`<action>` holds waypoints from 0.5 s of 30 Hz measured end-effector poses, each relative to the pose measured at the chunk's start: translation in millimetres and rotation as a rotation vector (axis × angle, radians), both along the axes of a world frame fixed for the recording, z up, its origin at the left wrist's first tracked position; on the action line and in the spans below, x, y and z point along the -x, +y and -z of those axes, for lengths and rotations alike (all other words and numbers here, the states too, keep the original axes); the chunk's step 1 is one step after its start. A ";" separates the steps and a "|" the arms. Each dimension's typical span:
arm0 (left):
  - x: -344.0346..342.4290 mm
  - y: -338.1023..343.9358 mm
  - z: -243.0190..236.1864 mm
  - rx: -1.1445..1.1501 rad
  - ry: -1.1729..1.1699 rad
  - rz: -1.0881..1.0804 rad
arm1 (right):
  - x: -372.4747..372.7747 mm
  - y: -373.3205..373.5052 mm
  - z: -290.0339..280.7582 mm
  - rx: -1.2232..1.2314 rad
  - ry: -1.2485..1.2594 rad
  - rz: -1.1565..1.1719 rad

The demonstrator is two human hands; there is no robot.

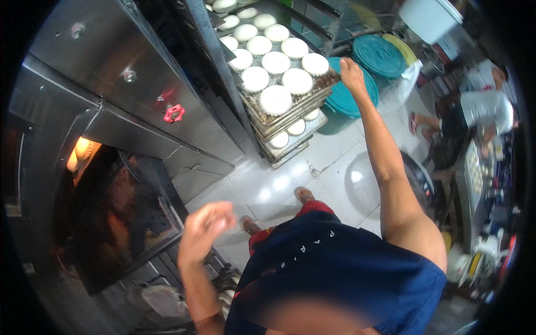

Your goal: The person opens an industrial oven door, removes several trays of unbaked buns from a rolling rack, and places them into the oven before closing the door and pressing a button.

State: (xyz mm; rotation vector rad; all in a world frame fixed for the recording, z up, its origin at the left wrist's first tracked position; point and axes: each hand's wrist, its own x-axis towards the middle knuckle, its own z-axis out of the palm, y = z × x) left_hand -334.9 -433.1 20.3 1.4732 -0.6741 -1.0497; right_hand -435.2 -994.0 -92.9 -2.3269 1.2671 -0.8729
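My right hand reaches far forward and grips the right corner of a metal baking tray that carries several round white dough pieces. The tray lies on top of a rack stacked with more trays of the same pieces. My left hand is raised in front of the open oven, blurred, with its fingers curled and nothing visible in it.
A steel deck oven fills the left side, with its dark glass door hanging open and a red valve wheel above. Teal lidded bins and a white bucket stand behind the rack. Another person works at the right beside a tray of dough.
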 end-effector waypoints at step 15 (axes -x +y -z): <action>-55.5 -290.5 198.9 0.281 0.396 -0.873 | -16.1 -54.9 75.9 -0.951 -0.453 -0.397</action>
